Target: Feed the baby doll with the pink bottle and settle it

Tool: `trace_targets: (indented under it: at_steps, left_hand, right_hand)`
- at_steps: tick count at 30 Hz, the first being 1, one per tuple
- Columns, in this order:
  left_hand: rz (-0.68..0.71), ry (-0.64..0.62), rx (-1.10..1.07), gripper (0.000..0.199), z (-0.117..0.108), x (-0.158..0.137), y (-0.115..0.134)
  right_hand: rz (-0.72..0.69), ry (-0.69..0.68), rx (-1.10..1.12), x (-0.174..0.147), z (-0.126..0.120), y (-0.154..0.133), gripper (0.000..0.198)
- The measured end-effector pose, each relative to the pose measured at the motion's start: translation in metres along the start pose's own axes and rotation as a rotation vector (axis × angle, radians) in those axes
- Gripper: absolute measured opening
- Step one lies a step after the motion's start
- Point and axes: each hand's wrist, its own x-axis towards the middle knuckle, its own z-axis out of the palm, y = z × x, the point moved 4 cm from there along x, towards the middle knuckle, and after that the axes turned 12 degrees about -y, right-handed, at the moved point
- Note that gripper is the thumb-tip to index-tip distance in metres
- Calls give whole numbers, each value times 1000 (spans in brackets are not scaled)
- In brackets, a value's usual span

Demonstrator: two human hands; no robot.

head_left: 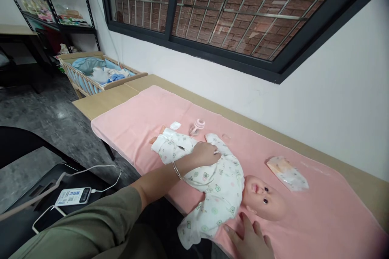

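Right hand (251,240): splayed on the near side, by the head (264,202). Doll (226,180): laid on mat (258,149); judged light, firm-headed, best lifted from beneath. Suit (215,194): judged soft; pinched by left hand (206,153), hands apart.

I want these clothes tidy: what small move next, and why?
Probably use your right hand to lift the near sleeve of the printed top onto the pink mat: the cuff juts past the edge, and that hand looks free beside the baby doll's head, while your left hand is on the top.
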Motion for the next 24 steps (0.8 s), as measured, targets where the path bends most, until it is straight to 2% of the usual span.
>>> trace_targets:
  at_steps: [15,24]
  left_hand:
    - [6,10,5,31,4,3,-2]
    - [6,8,1,33,2,2,-1]
  right_hand:
    - [-26,35,25,-8,-7,-7,78]
    - [-14,5,32,-6,-5,-5,81]
